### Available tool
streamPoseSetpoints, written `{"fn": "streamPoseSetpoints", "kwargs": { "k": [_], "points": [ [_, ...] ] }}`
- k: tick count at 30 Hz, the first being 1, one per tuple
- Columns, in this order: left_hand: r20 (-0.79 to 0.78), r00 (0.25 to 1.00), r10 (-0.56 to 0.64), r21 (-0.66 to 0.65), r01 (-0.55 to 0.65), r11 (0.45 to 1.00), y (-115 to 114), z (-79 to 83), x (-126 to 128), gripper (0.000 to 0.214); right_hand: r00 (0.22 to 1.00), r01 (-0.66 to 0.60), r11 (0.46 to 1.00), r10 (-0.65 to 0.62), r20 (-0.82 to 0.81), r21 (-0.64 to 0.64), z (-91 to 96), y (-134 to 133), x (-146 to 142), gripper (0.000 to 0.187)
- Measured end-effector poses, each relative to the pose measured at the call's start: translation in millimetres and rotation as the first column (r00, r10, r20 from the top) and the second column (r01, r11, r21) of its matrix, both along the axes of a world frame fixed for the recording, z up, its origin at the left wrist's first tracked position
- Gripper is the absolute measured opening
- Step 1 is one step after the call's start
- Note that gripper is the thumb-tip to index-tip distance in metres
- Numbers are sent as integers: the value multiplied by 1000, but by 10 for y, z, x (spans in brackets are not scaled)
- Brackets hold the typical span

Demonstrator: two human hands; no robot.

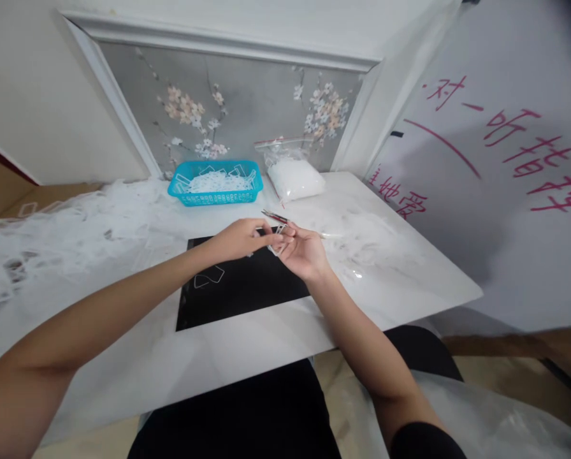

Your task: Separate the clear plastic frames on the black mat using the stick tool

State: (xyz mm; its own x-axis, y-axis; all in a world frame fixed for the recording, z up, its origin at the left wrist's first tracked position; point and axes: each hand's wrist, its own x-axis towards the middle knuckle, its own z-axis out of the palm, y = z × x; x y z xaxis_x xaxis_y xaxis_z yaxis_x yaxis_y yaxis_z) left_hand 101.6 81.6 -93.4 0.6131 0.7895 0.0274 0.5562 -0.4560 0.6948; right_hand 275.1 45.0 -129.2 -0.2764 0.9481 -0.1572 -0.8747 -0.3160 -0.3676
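Observation:
In the head view both my hands meet above a black mat (247, 287). My left hand (242, 241) has its fingers closed at a small white rectangular plastic frame (280, 231). My right hand (305, 252), palm turned up, pinches the same frame from the other side with curled fingers. A thin pen-like tool (276, 217) with a dark red part reaches from beside my right fingertips toward the upper left; whether the hand grips it or it lies behind is unclear. On the mat's left part lie thin white frame pieces (209, 276).
A blue basket (213, 201) of white pieces stands at the back, beside a clear zip bag (295, 178) filled with white material. Many loose white frames (79, 229) cover the left side. Clear plastic scraps (362, 245) lie right, before a board with red writing (496, 153).

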Motion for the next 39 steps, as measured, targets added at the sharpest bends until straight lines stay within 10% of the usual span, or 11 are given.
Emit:
{"fn": "streamPoseSetpoints", "kwargs": {
  "k": [5, 21, 39],
  "points": [
    [42, 999, -13, -71, 16, 997, -271, -230, -217, 35, 994, -67, 995, 59, 97, 77, -87, -76, -183, 23],
    [-78, 996, 41, 438, -2, 899, -729, -888, -894, 41, 936, -328, 944, 329, 126, -25, -425, -262, -674, 23],
    [-162, 978, -129, 265, 169, 949, -738, -839, -983, 26, 909, -395, 911, 406, 93, -118, -513, -191, -695, 24]
  ]
}}
